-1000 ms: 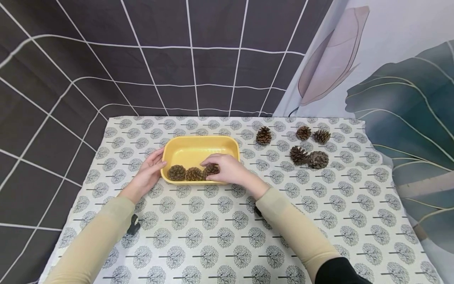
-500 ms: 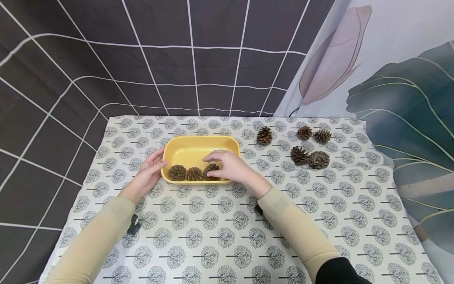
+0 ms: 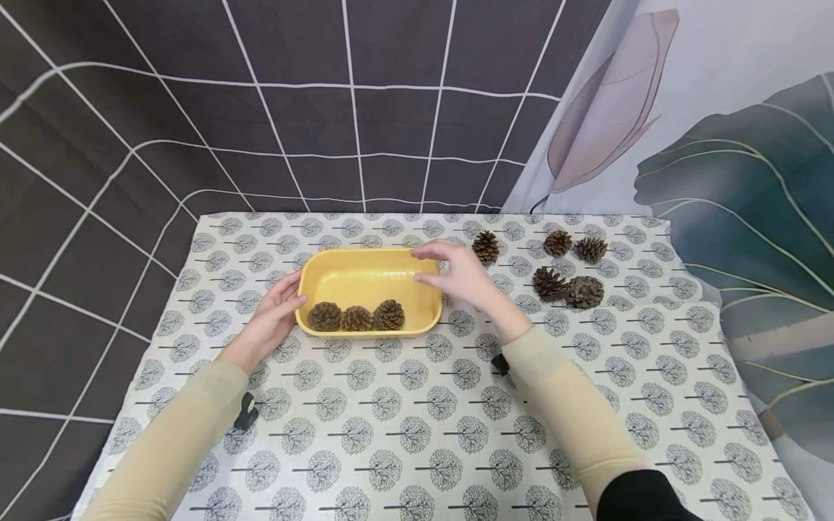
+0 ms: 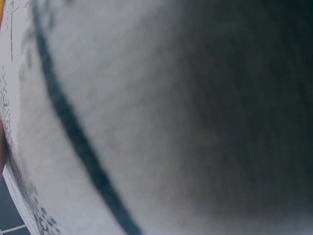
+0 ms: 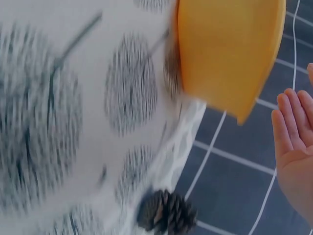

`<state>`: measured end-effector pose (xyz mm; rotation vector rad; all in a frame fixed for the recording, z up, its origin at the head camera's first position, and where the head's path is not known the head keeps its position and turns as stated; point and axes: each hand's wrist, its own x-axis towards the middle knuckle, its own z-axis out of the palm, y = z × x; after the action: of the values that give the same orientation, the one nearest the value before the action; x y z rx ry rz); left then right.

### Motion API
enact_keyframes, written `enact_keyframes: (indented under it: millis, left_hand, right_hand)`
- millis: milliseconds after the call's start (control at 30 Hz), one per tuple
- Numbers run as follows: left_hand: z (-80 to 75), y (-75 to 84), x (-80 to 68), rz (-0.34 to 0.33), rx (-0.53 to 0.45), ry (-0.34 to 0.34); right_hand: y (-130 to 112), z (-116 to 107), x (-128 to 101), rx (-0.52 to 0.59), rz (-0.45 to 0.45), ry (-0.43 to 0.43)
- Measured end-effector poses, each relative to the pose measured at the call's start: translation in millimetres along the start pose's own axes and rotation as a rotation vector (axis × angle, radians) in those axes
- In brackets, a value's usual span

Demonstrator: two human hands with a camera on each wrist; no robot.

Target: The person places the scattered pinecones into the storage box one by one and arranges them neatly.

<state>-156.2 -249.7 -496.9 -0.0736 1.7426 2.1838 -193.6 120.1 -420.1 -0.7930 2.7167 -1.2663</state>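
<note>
A yellow rectangular tray (image 3: 355, 281) sits on the patterned cloth. Three pine cones, the left one (image 3: 324, 317), the middle one (image 3: 356, 319) and the right one (image 3: 389, 315), lie in a row along its near wall. My left hand (image 3: 274, 312) holds the tray's left end, thumb at the rim and fingers along the outside. Over the tray's right end is my right hand (image 3: 464, 277), thumb and fingers spread apart around nothing. The right wrist view shows that hand (image 5: 296, 147) beside the tray (image 5: 227, 49). The left wrist view is mostly blurred cloth.
Right of the tray stands a lone pine cone (image 3: 485, 247). Farther right lie a back pair, a round cone (image 3: 557, 244) and its neighbour (image 3: 591, 250), and a nearer pair, a dark cone (image 3: 549, 284) and a wide cone (image 3: 584, 292). A dark gridded curtain (image 3: 293, 123) hangs behind.
My right hand has let go of the right-hand pine cone in the tray, lifted off it and moved right and back to the tray's right end. My left hand has not moved.
</note>
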Motion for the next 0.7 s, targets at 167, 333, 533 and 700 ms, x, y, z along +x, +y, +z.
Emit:
enact_keyframes:
  millis: [167, 333, 533, 700]
  left_hand:
    - [0.9, 0.3, -0.4, -0.004, 0.005, -0.004]
    - [-0.6, 0.0, -0.6, -0.006, 0.009, -0.008]
    - [-0.5, -0.4, -0.4, -0.004, 0.007, -0.005]
    - [0.2, 0.7, -0.7, -0.003, -0.006, -0.003]
  right_hand:
    - [13, -23, 0, -0.028, 0.019, 0.067]
    - [24, -44, 2, -0.049, 0.053, 0.089]
    - [38, -65, 5, -0.114, 0.127, 0.096]
    - [53, -75, 4, -0.149, 0.165, 0.107]
